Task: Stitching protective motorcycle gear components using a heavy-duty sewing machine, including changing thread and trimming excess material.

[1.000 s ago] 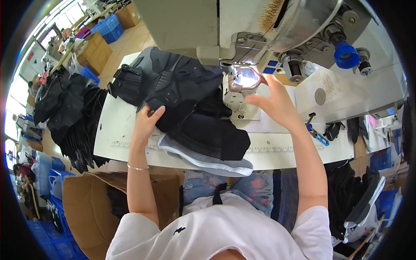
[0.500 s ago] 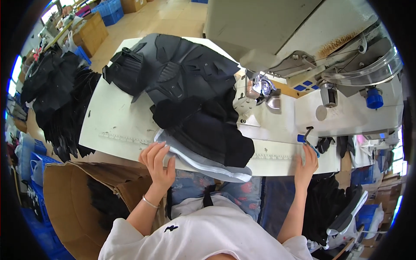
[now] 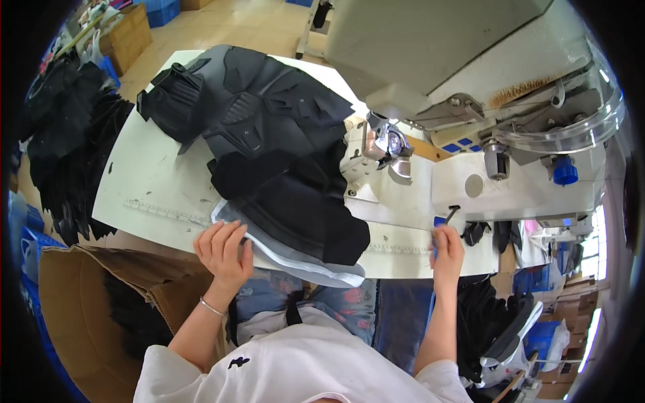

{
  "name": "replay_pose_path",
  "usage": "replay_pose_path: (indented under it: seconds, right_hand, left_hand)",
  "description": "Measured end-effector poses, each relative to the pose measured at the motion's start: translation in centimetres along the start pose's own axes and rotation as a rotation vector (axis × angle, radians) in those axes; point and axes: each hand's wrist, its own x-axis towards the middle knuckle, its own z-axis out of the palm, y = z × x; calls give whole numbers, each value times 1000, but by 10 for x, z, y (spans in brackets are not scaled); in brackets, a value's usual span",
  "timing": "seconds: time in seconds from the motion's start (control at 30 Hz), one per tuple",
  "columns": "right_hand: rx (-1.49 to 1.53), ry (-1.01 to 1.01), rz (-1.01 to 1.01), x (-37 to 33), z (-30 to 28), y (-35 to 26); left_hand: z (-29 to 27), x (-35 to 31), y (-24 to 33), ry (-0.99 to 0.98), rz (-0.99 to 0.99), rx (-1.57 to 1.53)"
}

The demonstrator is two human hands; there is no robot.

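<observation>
Workpiece (image 3: 248,127), a black assembly of moulded panels and soft fabric, is positioned on the pale counter (image 3: 144,178), from the upper left to the centre of the frame. Its long axis is directed diagonally, from the ridged panels at upper left to the soft black flap at lower centre right. A grey layer with a white edge (image 3: 289,260) is exposed beneath the flap; this edge is directed toward the bottom of the frame and is extended past the front of the counter.

The left hand (image 3: 225,254) is placed at the left corner of the white edge, at lower centre left; its fingers are lightly curved and the thumb is set apart, so the hand is relaxed and unclenched. The right hand (image 3: 447,255) is placed at the front of the counter, at centre right, with fingers bent beside a blue-handled tool (image 3: 439,221); whether the tool is gripped cannot be told.

The right side of the workpiece is bordered closely by the sewing machine (image 3: 437,43). Pale surface is exposed left of the workpiece, and a narrower strip, marked with a ruler scale (image 3: 403,249), is exposed between the flap and the right hand. A cardboard box (image 3: 74,295) is located at lower left.
</observation>
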Motion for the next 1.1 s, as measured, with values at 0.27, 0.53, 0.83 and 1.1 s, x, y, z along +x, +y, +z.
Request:
replay_pose_path:
  seconds: [0.27,0.53,0.83,1.1]
  right_hand:
    - [-430,-176,-789,54,42,-148]
    - [-890,-56,-779,54,47,-161]
    - [-983,-131,-647,57,50,-172]
    - [-908,-101,-773,66,51,-158]
  left_hand:
    - [-2,-2,-4,-5,-14,-5]
    - [-3,-3,-4,-11,10,6]
    - [-1,-4,-6,-13,18,0]
    - [-4,-3,-4,-10,7,-2]
